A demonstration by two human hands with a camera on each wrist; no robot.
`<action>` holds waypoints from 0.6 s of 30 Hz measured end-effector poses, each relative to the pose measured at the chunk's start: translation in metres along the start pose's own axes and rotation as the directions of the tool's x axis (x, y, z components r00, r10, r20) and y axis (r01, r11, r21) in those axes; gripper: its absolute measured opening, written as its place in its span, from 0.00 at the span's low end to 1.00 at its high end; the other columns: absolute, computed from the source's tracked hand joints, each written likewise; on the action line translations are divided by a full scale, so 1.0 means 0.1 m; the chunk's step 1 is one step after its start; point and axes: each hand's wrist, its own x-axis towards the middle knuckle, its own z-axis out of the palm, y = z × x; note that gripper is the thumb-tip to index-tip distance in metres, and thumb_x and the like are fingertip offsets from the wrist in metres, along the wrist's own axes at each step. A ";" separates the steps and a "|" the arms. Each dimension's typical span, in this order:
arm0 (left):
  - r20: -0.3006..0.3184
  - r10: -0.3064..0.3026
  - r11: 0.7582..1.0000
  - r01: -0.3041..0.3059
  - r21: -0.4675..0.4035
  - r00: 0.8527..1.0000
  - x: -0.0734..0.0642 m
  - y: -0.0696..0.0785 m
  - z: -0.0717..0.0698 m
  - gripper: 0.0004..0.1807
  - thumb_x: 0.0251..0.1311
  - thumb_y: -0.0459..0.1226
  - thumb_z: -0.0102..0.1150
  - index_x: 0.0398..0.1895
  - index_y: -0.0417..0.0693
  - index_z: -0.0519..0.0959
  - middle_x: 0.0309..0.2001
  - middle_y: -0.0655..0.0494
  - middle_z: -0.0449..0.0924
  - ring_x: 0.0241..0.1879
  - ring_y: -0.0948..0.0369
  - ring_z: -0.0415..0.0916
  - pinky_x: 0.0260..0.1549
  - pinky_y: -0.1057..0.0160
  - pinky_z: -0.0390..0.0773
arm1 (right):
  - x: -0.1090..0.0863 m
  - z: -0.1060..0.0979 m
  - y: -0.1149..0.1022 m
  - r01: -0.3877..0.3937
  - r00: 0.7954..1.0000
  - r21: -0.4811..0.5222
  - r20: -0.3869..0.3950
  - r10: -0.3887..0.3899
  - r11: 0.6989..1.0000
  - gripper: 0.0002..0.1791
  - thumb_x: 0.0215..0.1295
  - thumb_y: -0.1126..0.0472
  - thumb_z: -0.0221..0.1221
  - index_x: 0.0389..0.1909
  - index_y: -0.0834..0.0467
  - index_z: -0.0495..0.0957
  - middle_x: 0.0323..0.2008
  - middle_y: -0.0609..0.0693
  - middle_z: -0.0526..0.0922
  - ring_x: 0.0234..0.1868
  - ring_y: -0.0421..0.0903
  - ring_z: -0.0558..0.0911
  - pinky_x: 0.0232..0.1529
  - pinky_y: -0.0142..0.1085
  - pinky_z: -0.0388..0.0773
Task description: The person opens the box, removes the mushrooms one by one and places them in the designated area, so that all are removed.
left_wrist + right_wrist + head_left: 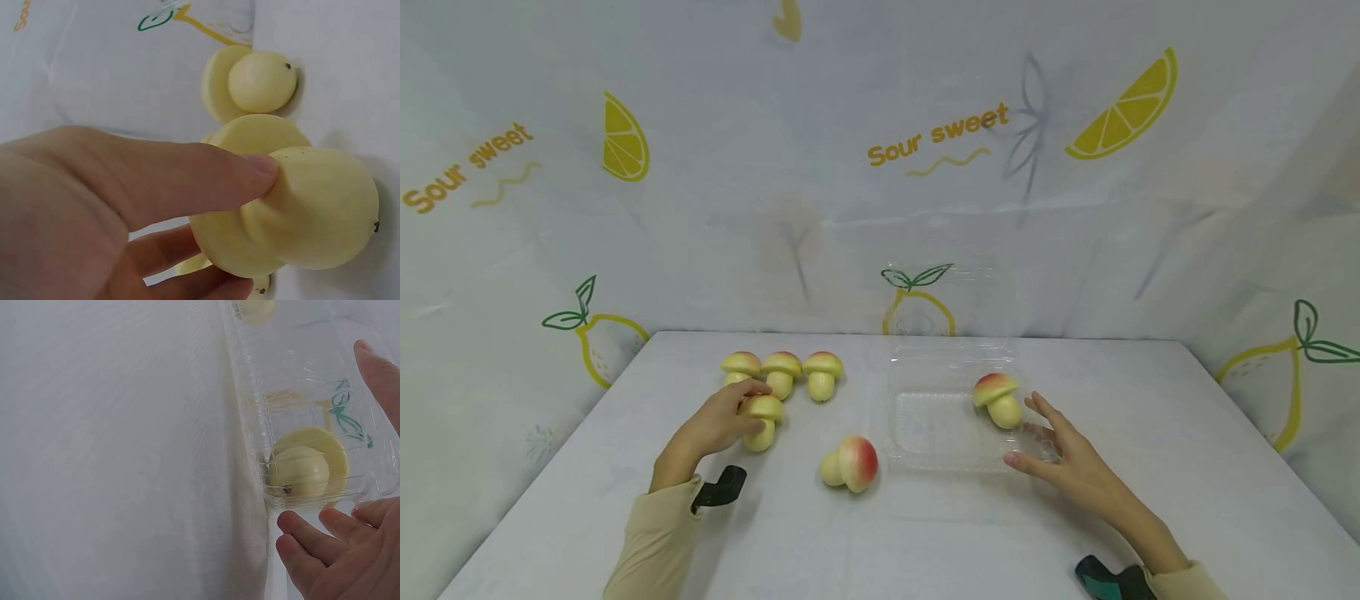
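My left hand point(718, 423) grips a toy mushroom point(763, 408) with a yellow cap and pale stem. In the left wrist view the thumb presses the mushroom's stem point(322, 212), with fingers behind the cap. My right hand point(1078, 471) is spread beside the right end of a clear plastic clamshell box point(925, 461), its fingertips right at the wall. Inside the box, at the right, another mushroom point(1004, 412) with a red-topped cap lies tilted. The right wrist view shows that mushroom's stem end point(303, 472) through the plastic.
Three mushrooms stand in a row behind the left hand, among them the middle one point(782, 381) and the right one point(822, 383). A red-capped mushroom point(857, 463) lies on its side on the white table point(925, 542). The box's raised lid point(985, 300) stands at the back.
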 end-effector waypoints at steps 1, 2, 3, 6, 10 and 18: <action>0.003 0.005 1.000 -0.005 -0.003 1.000 0.00 0.00 0.00 0.28 0.56 0.30 0.63 0.63 0.37 0.72 0.65 0.34 0.70 0.61 0.37 0.69 0.57 0.40 0.71 | 0.00 0.00 0.00 0.000 1.000 -0.005 -0.001 0.000 1.000 0.57 0.63 0.48 0.66 0.79 0.61 0.37 0.76 0.65 0.52 0.69 0.69 0.67 0.58 0.70 0.66; 0.006 0.010 1.000 -0.010 -0.006 1.000 0.00 0.00 0.00 0.28 0.56 0.30 0.63 0.63 0.37 0.72 0.66 0.34 0.70 0.62 0.37 0.69 0.57 0.40 0.71 | 0.00 0.00 0.00 0.000 1.000 -0.009 -0.001 0.000 1.000 0.57 0.63 0.48 0.66 0.79 0.61 0.38 0.76 0.66 0.52 0.69 0.70 0.67 0.58 0.70 0.66; 0.008 0.013 1.000 -0.013 -0.006 1.000 0.00 0.01 0.00 0.29 0.56 0.30 0.62 0.63 0.37 0.71 0.66 0.34 0.69 0.62 0.37 0.69 0.57 0.40 0.71 | 0.00 0.00 0.00 -0.001 1.000 -0.010 -0.001 0.001 1.000 0.57 0.63 0.48 0.66 0.79 0.61 0.38 0.76 0.66 0.52 0.69 0.69 0.67 0.58 0.70 0.66; 0.009 0.014 1.000 -0.014 -0.010 1.000 0.00 0.01 0.00 0.30 0.57 0.31 0.62 0.65 0.37 0.70 0.65 0.34 0.70 0.62 0.36 0.68 0.56 0.40 0.72 | 0.00 0.00 0.00 -0.003 1.000 -0.010 -0.001 0.003 1.000 0.57 0.63 0.48 0.66 0.79 0.61 0.38 0.76 0.65 0.52 0.69 0.69 0.67 0.59 0.70 0.66; -0.004 0.012 1.000 -0.012 -0.018 1.000 -0.02 0.03 -0.01 0.30 0.57 0.31 0.62 0.65 0.38 0.69 0.63 0.32 0.70 0.61 0.37 0.68 0.54 0.41 0.73 | 0.01 0.00 0.00 -0.003 1.000 -0.010 -0.004 0.003 1.000 0.57 0.63 0.49 0.66 0.79 0.61 0.38 0.76 0.65 0.52 0.69 0.69 0.67 0.59 0.70 0.66; -0.030 0.024 0.999 -0.025 -0.034 0.999 -0.03 0.07 -0.02 0.32 0.59 0.31 0.61 0.68 0.37 0.67 0.67 0.31 0.67 0.65 0.33 0.64 0.58 0.38 0.71 | 0.00 0.00 0.00 0.000 1.000 -0.009 -0.003 0.000 1.000 0.57 0.63 0.48 0.66 0.79 0.61 0.38 0.76 0.65 0.52 0.69 0.69 0.67 0.60 0.70 0.65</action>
